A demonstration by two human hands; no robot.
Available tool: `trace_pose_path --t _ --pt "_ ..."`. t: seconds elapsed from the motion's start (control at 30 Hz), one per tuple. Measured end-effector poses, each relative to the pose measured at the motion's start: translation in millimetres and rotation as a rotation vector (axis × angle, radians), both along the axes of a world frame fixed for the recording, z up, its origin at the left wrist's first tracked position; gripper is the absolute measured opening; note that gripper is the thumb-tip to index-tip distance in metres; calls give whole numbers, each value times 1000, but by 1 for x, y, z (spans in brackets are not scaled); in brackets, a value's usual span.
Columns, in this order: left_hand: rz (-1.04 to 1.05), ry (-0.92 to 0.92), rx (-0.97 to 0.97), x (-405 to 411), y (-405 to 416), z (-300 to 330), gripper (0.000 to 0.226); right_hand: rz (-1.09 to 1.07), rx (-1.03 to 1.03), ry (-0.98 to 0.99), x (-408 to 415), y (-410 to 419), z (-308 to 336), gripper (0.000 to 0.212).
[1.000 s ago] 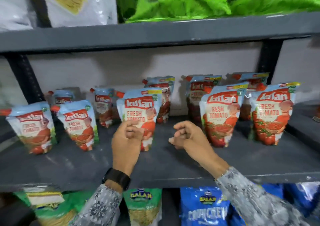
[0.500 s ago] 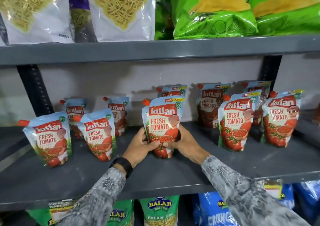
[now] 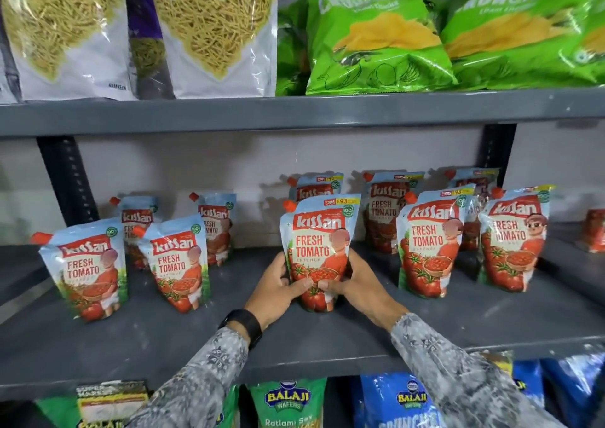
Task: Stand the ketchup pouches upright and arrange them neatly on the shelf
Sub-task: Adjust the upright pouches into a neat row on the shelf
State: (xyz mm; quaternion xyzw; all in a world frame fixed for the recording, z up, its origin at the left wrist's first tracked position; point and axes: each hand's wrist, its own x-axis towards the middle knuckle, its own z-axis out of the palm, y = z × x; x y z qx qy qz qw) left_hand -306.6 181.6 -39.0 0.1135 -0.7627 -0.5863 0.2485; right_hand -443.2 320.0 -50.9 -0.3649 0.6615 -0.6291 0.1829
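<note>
Several light-blue and red ketchup pouches with orange spouts stand upright in two rows on the grey middle shelf (image 3: pixel 327 339). The centre front pouch (image 3: pixel 319 241) stands upright, gripped low down on both sides: my left hand (image 3: pixel 278 288) holds its left edge and my right hand (image 3: pixel 357 285) its right edge, thumbs meeting across its front. Front pouches stand to the left (image 3: pixel 85 268) (image 3: pixel 178 265) and to the right (image 3: pixel 429 244) (image 3: pixel 512 237). Back-row pouches (image 3: pixel 214 226) (image 3: pixel 389 210) are partly hidden behind them.
The shelf above (image 3: pixel 294 111) carries white noodle-snack bags (image 3: pixel 209 31) and green chip bags (image 3: pixel 376 41). Black uprights (image 3: pixel 67 178) (image 3: pixel 497 147) flank the bay. Green (image 3: pixel 288 401) and blue (image 3: pixel 409 401) snack bags sit below. Another pouch (image 3: pixel 594 229) shows at the far right.
A second ago both hands were loosely closed in front of the centre pouch; they have since closed on its lower sides. The view has tilted upward, showing more of the upper shelf.
</note>
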Motion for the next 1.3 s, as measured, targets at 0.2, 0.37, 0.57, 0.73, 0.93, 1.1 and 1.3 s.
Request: trace_pose_path --t 0.2,0.37,0.57,0.73,0.93,1.1,1.3 --pt "46 -44 -2 14 -1 -5 60 -219 62 -7 14 10 -16 73" --pt "166 -72 -68 65 -32 -17 59 -378 -1 25 52 5 -22 34" --pt "606 82 -27 146 -98 -11 29 12 46 99 115 -82 -5 30" --pt "545 -81 13 170 -148 -1 69 50 87 190 143 -162 17 69" --pt "247 -100 -31 160 -170 4 64 58 123 196 150 -194 9 63" --pt "162 -73 -13 150 -171 0 59 -33 79 191 148 -190 -9 46" --pt "122 -63 -20 150 -174 -5 59 -65 91 176 150 -185 -15 49"
